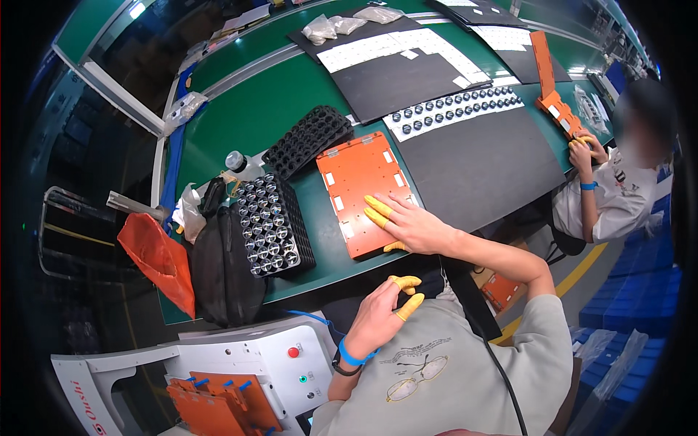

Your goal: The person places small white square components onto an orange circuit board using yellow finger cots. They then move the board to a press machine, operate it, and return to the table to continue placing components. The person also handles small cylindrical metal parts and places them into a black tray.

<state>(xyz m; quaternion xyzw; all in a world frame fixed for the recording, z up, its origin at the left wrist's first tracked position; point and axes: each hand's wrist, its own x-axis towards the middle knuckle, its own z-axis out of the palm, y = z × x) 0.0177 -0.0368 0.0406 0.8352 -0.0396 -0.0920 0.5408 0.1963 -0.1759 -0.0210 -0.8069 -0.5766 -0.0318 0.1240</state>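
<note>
- We have the orange plate (355, 185) lying flat on the green table (247, 102), directly in front of the body, its face marked with pale rectangles; take it as the centre of our clock.
- At four o'clock, our right hand (418, 227) reaches in and rests its fingers on the plate, palm down (yellow covers sit on some fingertips and the thumb). Fingers and thumb are apart, clamped on nothing that we can see, the thumb by the near edge.
- At six o'clock, our left hand (374, 316) is held off the table in front of the grey shirt (465, 349), with its yellow-tipped thumb and finger apart and nothing between them; a blue band (356, 356) circles that wrist.
- At eight o'clock we find a black tray filled with shiny round pieces (265, 225), and beyond it a black bag (225, 272) and an orange bag (160, 258).
- Between ten and eleven lies a second black tray (305, 142), tilted.
- Toward two o'clock, dark round pieces stand in rows on a white strip (454, 112) along a black sheet (483, 163).
- Farther out, between two and three, a co-worker (622, 182) handles a hinged orange piece (558, 109).
- At seven o'clock stands a white machine (273, 360) with a red button (293, 352).
</note>
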